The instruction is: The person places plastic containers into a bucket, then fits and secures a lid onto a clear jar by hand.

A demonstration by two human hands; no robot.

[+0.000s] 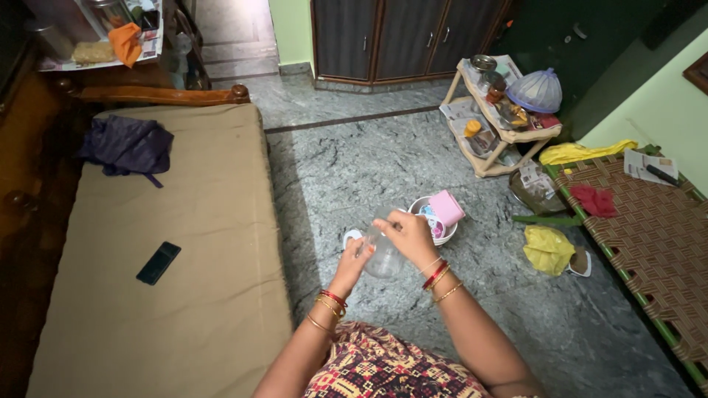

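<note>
Grey stone flooring [383, 158] fills the middle of our view, and over it, just ahead of our lap, we hold a clear plastic jar [384, 254] between both hands. Our left hand [352, 264] is curled around its lower side, fingers closed enough to steady it from beneath, while our right hand [409, 234] grips it from the top and far side, fingers bent over the upper part. Whether the right fingers pinch a lid or simply the rim we cannot tell, since the hand hides that part. Holding it with one hand low and one high seems meant to keep the smooth, see-through jar from slipping or turning.

Just behind the jar sits a white bowl [435, 221] on the floor, with a pink rectangular container [447, 207] tilted up out of it (probably propped there so it stays within easy reach).

Further out, a yellow plastic bag [547, 249] lies crumpled near the edge of a woven cot [653, 243], which bears a red cloth [594, 200] and some papers. Beyond the bowl stands a small wooden rack [493, 121] crowded with household bits and a domed mesh cover [535, 91]. To our left stretches a tan mattress [184, 243] with a dark phone [158, 262] lying flat and a purple garment [127, 146] bunched near its head.
</note>
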